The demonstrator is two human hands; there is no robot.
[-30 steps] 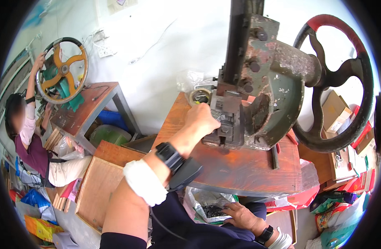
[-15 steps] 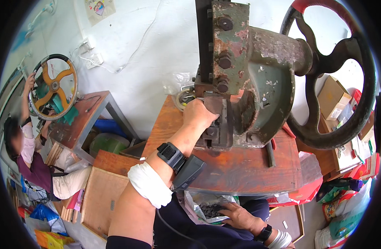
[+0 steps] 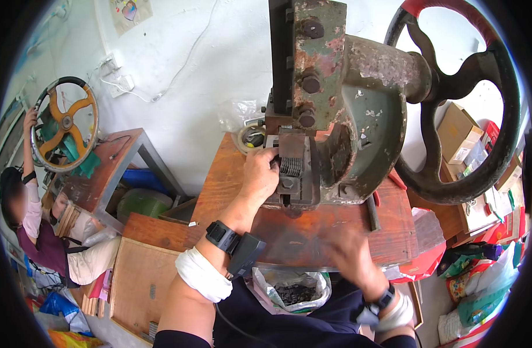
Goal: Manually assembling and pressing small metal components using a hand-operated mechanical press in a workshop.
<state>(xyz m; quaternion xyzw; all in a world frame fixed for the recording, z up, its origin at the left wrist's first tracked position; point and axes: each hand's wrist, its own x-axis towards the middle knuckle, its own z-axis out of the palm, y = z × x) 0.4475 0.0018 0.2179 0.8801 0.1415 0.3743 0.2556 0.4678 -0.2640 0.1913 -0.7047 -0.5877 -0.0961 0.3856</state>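
A green hand press (image 3: 319,87) with chipped paint stands on the wooden bench, its large dark handwheel (image 3: 434,139) at the right. My left hand (image 3: 260,177) is at the left side of the press base, fingers curled. Its fingertips touch the edge of a dark ridged block (image 3: 290,167) below the ram; what they hold, if anything, is hidden. My right hand (image 3: 350,252) is smeared by motion over the front edge of the bench. Below it, in my lap, lies an open plastic bag (image 3: 321,290) of small dark pieces (image 3: 293,293).
The wooden bench (image 3: 231,203) carries a metal bar (image 3: 373,213), a red-handled tool (image 3: 397,180) and a tape roll (image 3: 247,139). At the left, another person (image 3: 42,232) grips a yellow-spoked handwheel (image 3: 66,123). Boxes and bags crowd the right.
My right hand has risen out of the bag toward the bench. My left hand has drawn back left and down, uncovering the ridged block. The other person's handwheel has turned.
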